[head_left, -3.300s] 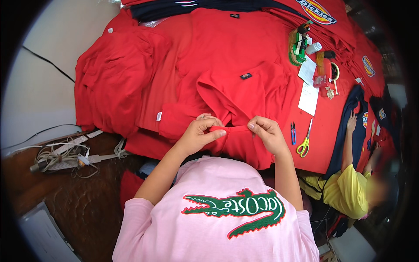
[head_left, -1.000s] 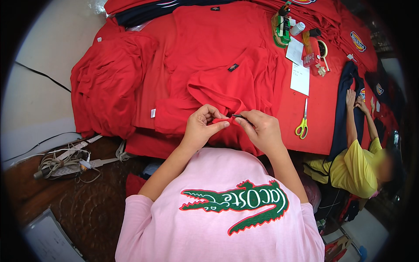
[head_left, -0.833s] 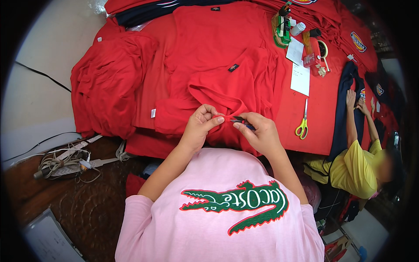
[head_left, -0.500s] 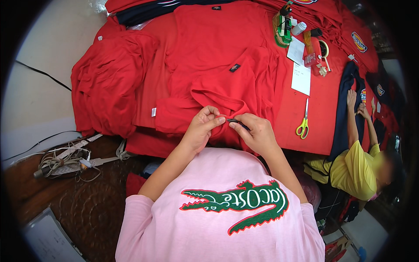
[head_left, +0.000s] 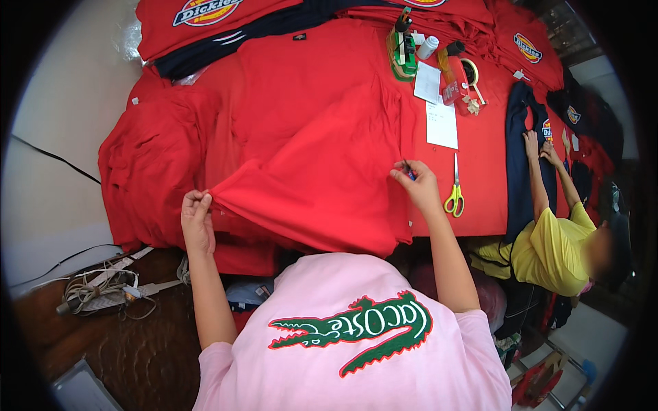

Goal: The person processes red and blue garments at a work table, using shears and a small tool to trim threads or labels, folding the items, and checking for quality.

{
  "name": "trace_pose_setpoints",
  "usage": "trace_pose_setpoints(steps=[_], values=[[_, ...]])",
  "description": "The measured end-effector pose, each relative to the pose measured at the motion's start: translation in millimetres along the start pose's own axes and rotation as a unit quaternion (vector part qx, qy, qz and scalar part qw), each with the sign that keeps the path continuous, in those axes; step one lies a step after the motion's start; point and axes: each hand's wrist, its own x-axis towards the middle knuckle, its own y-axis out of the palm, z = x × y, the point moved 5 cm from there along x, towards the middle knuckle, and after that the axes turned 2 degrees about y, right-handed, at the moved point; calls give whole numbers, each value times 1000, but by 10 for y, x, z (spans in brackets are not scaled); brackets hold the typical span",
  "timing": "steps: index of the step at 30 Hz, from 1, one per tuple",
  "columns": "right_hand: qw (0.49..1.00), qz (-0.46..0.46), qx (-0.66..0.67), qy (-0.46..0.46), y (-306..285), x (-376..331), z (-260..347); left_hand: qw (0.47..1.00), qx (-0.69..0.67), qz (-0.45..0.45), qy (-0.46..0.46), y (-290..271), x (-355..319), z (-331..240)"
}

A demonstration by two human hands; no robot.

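Red garment (head_left: 308,185) is spread across centre of frame on tabletop (head_left: 483,192), lower edge drooping. Left corner (head_left: 221,194) is pinched by left hand (head_left: 197,218), centre left, apparently so cloth is drawn taut. Small dark tool (head_left: 409,170) is gripped in right hand (head_left: 423,185), right of centre; whether cloth is touched there cannot be told. Pinched corner points left; long axis of drawn cloth appears slanted toward upper right.

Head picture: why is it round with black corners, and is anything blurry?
In the head view, the black corners and bent edges likely come from the fisheye lens; also in the head view, the head of the co-worker in yellow is blurred, while the scissors and red garment look fairly clear.
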Motion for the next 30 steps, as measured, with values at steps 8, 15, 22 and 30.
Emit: trace_pose_setpoints(steps=[8,15,22,30], values=[[989,-5,-144,-28,332,-70,197,922,358,75,128,1015,-317,310],[976,144,145,-75,211,-435,1287,866,276,341,242,2770,-744,-50],[935,197,294,-12,-113,-742,1411,853,339,372,137,2959,-852,-328],[903,222,367,15,-198,-922,1204,872,293,363,150,2962,-1059,-305]])
